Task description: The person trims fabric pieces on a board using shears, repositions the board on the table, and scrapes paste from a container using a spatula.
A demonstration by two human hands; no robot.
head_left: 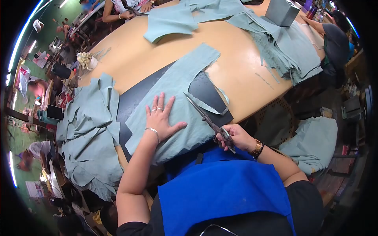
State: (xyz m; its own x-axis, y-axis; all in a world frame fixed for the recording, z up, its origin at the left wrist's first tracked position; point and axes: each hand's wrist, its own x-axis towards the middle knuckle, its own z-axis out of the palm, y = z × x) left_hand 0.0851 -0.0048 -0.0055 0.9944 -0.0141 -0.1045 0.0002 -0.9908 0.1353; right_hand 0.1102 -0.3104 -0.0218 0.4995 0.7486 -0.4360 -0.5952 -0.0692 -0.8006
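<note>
A cut piece of pale green fabric lies over a dark board in front of me. My left hand rests flat on this fabric, fingers spread. In my right hand is a pair of scissors, gripped by the handles. Their blades point up and to the left, with the tip at the fabric's curved edge. A narrow fabric strip curls along that edge and loops over the board. Whether the strip is fully cut off, I cannot tell.
Piles of green fabric lie at left and back right, where a grey box stands. More fabric sits low at right. The tan table has a rounded far edge. A white cup stands at left. Other people work nearby.
</note>
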